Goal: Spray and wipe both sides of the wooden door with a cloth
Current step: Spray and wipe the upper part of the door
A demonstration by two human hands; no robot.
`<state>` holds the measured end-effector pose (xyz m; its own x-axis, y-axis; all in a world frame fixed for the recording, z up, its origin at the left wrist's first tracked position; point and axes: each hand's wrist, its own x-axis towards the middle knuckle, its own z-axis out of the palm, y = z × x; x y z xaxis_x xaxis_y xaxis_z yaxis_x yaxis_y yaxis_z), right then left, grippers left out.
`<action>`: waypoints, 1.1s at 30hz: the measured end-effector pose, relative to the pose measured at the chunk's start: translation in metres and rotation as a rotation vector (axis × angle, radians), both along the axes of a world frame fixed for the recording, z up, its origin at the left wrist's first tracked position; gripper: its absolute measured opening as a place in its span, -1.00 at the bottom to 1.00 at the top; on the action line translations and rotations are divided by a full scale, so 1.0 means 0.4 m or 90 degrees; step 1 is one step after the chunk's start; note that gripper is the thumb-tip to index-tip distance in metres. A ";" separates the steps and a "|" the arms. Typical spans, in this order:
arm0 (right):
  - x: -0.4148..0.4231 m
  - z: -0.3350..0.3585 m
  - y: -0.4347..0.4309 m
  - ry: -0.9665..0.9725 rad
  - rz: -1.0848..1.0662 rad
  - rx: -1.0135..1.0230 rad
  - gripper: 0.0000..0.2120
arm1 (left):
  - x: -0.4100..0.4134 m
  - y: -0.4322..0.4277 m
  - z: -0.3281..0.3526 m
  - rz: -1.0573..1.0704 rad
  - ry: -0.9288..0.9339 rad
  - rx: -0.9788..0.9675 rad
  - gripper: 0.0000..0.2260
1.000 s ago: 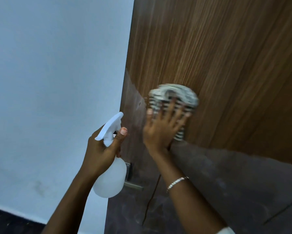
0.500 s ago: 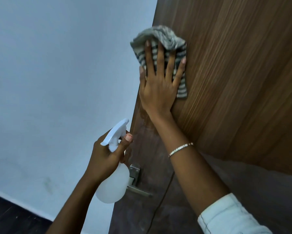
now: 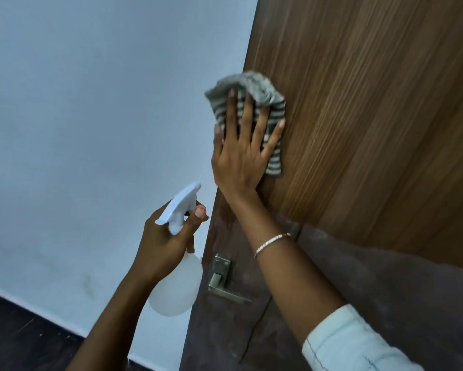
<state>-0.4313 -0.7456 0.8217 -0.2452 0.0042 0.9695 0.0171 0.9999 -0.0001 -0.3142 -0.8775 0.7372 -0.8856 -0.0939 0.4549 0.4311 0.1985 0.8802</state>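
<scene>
Cloth point(image 3: 274, 156) pressed flat on door point(image 3: 372, 116) by right hand point(image 3: 241, 159); left hand point(image 3: 163, 245) grips spray bottle point(image 3: 175, 290)

Door point(image 3: 372, 129) face: bare wood lies open above and to the right of the cloth point(image 3: 251, 87), as far as the view reaches. The right hand point(image 3: 241, 153), pressed flat on the cloth, occupies the door's left edge, and the cloth overhangs that edge. Lower on the same edge, the metal lever handle point(image 3: 225, 287) projects from the face; the right forearm crosses just right of it. Off the edge, the left hand point(image 3: 163, 242) holding the spray bottle point(image 3: 176, 287) blocks the space beside the handle. Above the bottle, the room between door edge and wall point(image 3: 91, 129) is unobstructed.
</scene>
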 end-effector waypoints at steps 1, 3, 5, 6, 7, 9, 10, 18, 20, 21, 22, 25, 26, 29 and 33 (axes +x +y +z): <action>-0.006 0.020 -0.005 0.002 -0.006 0.000 -0.47 | 0.001 -0.001 -0.003 0.006 -0.004 0.002 -0.59; -0.006 0.005 0.004 0.008 -0.015 0.025 -0.46 | 0.006 -0.005 -0.008 0.008 -0.001 0.006 -0.67; 0.011 -0.089 0.025 -0.007 -0.004 0.045 -0.46 | 0.013 -0.008 -0.014 0.001 0.011 0.006 -0.78; 0.024 -0.161 0.038 -0.028 -0.002 0.056 -0.44 | 0.016 -0.009 -0.017 -0.007 0.019 0.009 -0.80; 0.037 -0.245 0.050 -0.055 0.003 0.068 -0.42 | 0.016 -0.010 -0.021 -0.014 0.024 0.012 -0.77; 0.063 -0.403 0.078 -0.106 0.016 0.109 -0.34 | 0.015 -0.010 -0.031 -0.014 0.024 0.013 -0.64; 0.073 -0.457 0.091 -0.127 0.016 0.129 -0.32 | 0.015 -0.007 -0.032 -0.007 0.018 0.007 -0.57; 0.043 -0.256 0.035 -0.070 0.015 0.023 -0.45 | 0.019 0.029 -0.052 -0.009 0.019 0.004 -0.65; 0.035 -0.196 0.044 -0.057 0.015 0.053 -0.46 | 0.016 0.045 -0.054 0.002 -0.007 0.014 -0.58; 0.039 -0.190 0.062 -0.061 0.015 0.079 -0.46 | 0.015 0.053 -0.056 -0.001 -0.014 0.020 -0.57; 0.052 -0.196 0.090 -0.066 0.019 0.092 -0.45 | 0.017 0.061 -0.057 -0.008 -0.013 0.023 -0.59; 0.118 -0.272 0.245 -0.066 -0.025 0.059 -0.48 | 0.025 0.083 -0.060 -0.015 -0.015 0.018 -0.64; 0.147 -0.299 0.314 -0.061 -0.055 0.035 -0.48 | 0.028 0.092 -0.058 -0.014 -0.023 0.022 -0.64; 0.226 -0.345 0.473 -0.037 -0.154 -0.083 -0.48 | 0.038 0.118 -0.044 -0.030 -0.045 0.041 -0.64; 0.208 -0.337 0.429 0.024 -0.163 -0.254 -0.43 | 0.035 0.125 -0.052 -0.048 -0.031 0.035 -0.59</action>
<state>-0.3482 -0.5740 0.6870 -0.1525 0.4343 0.8878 0.2553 0.8851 -0.3892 -0.3002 -0.8276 0.7166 -0.9122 -0.0498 0.4068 0.3991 0.1172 0.9094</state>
